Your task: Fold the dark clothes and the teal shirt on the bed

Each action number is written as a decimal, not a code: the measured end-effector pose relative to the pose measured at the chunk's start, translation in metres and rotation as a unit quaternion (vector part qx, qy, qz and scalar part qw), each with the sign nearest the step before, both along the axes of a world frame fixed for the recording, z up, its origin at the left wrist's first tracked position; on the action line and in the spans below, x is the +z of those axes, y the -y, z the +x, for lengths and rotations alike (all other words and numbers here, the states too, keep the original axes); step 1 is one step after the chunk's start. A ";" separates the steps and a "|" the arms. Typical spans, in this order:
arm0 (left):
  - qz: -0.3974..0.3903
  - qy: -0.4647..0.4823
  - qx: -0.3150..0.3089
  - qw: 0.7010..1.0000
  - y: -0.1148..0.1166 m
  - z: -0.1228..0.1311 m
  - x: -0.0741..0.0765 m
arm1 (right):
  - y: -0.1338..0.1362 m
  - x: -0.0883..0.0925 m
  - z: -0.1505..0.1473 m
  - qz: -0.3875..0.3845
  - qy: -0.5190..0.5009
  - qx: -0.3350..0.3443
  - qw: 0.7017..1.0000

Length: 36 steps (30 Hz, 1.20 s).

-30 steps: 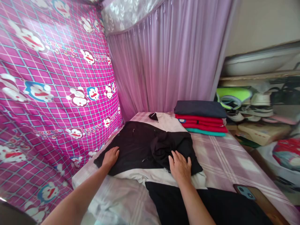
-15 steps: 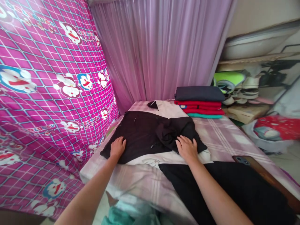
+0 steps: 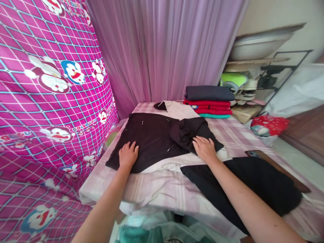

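A black garment [image 3: 152,140] with cream parts [image 3: 174,163] lies spread on a plaid-covered table. Its right part is bunched into a dark, crumpled mound [image 3: 184,131]. My left hand [image 3: 128,156] rests flat on the lower left of the black cloth, fingers spread. Beside the mound, my right hand [image 3: 204,149] lies on the black cloth with its fingers stretched out. Neither hand grips anything that I can see. Another black piece of cloth [image 3: 263,182] stretches under my right forearm; whether it joins the garment I cannot tell.
A folded stack of dark, red [image 3: 210,107] and teal clothes stands at the back right. A phone [image 3: 278,170] lies by the right edge, partly under black cloth. Purple curtains [image 3: 162,50] hang behind, a pink patterned cloth [image 3: 55,111] at left. A shelf with shoes [image 3: 246,94] is beyond.
The camera view has turned slightly, so the table and stack appear shifted. Both hands remain on the black garment, which keeps nearly the same shape.
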<state>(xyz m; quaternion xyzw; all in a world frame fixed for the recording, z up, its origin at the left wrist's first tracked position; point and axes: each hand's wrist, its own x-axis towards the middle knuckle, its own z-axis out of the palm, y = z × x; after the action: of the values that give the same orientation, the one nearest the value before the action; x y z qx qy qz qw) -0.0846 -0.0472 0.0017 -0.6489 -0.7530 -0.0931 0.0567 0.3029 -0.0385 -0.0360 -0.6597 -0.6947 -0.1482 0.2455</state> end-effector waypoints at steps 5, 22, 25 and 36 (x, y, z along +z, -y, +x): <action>-0.011 -0.006 -0.009 1.000 -0.002 -0.001 0.002 | 0.004 0.007 -0.003 -0.033 0.014 -0.028 0.999; 0.001 -0.008 -0.022 1.000 -0.001 0.000 0.004 | 0.011 0.006 -0.001 -0.066 -0.011 -0.032 0.997; 0.003 -0.015 -0.024 1.000 0.000 0.000 0.003 | 0.010 0.004 -0.001 -0.054 -0.014 -0.031 0.998; -0.014 -0.027 -0.035 0.999 -0.002 -0.001 0.002 | 0.009 0.002 0.000 -0.043 -0.017 -0.032 0.998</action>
<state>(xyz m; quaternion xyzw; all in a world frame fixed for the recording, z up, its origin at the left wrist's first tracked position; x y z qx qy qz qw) -0.0854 -0.0451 0.0038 -0.6777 -0.7294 -0.0673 0.0648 0.3032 -0.0477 -0.0340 -0.6938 -0.6748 -0.1144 0.2240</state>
